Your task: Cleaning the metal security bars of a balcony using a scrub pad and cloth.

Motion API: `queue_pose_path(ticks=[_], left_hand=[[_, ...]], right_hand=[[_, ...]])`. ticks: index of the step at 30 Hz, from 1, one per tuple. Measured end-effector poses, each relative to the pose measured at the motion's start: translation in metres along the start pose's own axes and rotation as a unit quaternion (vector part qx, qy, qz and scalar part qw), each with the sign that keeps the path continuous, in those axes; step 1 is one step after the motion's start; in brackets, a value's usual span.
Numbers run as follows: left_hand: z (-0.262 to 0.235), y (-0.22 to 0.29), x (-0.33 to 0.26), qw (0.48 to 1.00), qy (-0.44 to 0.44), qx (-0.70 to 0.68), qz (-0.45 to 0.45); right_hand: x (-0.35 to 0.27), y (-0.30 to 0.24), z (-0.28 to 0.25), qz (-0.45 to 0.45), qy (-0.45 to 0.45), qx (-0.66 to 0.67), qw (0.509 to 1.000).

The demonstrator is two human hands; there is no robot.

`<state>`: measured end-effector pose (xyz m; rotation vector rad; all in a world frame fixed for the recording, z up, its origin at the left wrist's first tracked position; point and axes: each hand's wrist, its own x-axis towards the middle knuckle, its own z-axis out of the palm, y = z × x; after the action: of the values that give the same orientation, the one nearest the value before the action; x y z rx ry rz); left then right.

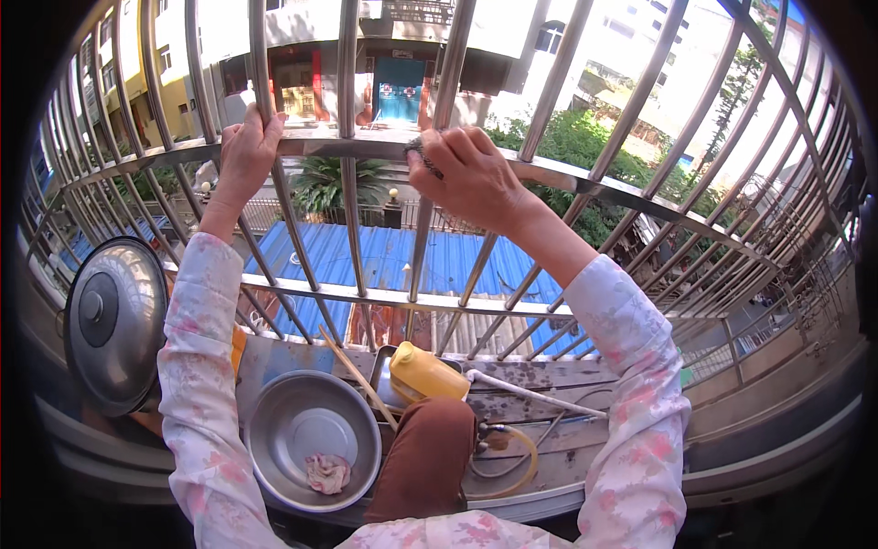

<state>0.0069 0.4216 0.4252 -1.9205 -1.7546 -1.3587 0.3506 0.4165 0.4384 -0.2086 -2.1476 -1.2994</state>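
My left hand (245, 163) is closed round an upright metal bar (260, 64) of the window grille, just by the wide horizontal rail (329, 147). My right hand (468, 178) grips a dark, wiry scouring pad (416, 147) and presses it to the same rail, beside another upright bar (454, 69). Fingers cover most of the pad. Both arms are raised and stretched forward in pale floral sleeves.
Below lies a ledge with a grey metal basin (265, 430) holding a crumpled cloth (327, 473), a yellow plastic container (425, 373), a wooden stick (357, 377) and a hose (521, 457). A large pot lid (123, 357) leans at left. My brown-clad knee (425, 457) is between.
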Motion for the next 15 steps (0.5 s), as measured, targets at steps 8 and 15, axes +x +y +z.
queue_pose_path(ticks=[8, 15], left_hand=[[0.002, 0.013, 0.000, 0.999, 0.031, 0.000, -0.015], [0.008, 0.006, 0.001, 0.999, 0.038, 0.026, 0.011]], right_hand=[[-0.097, 0.056, -0.094, -0.031, -0.090, -0.051, 0.994], [0.013, -0.007, 0.003, -0.037, 0.010, -0.038, 0.999]])
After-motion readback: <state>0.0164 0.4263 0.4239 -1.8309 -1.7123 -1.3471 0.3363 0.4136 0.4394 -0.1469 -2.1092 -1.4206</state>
